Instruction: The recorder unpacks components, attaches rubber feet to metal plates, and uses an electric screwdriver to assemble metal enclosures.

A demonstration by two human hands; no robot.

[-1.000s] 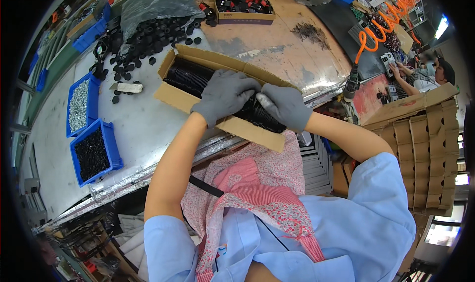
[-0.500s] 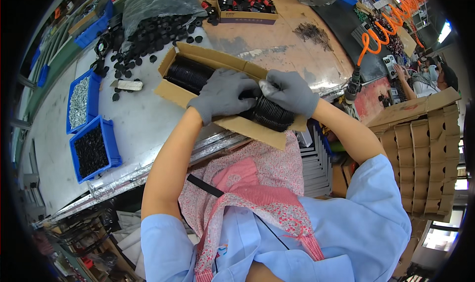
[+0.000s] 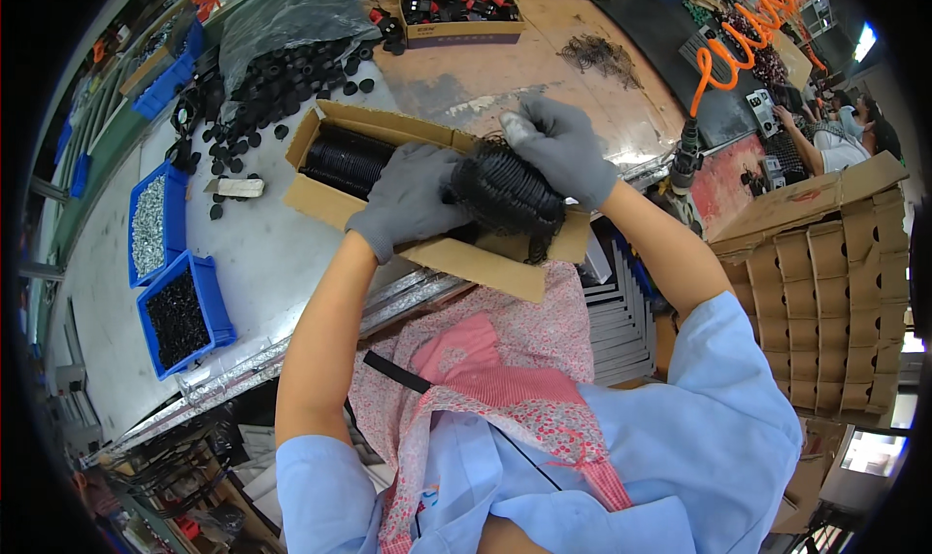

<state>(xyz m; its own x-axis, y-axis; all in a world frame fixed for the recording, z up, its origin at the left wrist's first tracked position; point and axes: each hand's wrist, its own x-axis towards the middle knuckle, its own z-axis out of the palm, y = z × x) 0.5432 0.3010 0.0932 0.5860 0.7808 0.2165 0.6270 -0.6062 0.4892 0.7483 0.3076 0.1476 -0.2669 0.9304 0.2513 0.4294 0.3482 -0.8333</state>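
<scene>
A long open cardboard box (image 3: 478, 268) sits tilted at the table's front edge. In its left end lies a tight row of thin black rings (image 3: 347, 162). Over the box's right end, a thick bundle of thin black rings (image 3: 512, 193) is raised, with a few strands dangling below. My gloved left hand (image 3: 410, 197) is closed against the bundle's left side, its fingertips hidden behind it. My gloved right hand (image 3: 565, 151) grips the bundle's upper right side, the thumb pressed on top.
Two blue bins, one with silvery small parts (image 3: 149, 226) and one with black small parts (image 3: 178, 319), stand left. Black round caps (image 3: 272, 83) spill from a plastic bag. A tangle of thin wire (image 3: 599, 57) lies farther back. A tool on an orange coiled hose (image 3: 685, 161) hangs right.
The bundle of thin black rings has come up out of the box's right end between both hands. My right hand has risen, and the view has shifted slightly.
</scene>
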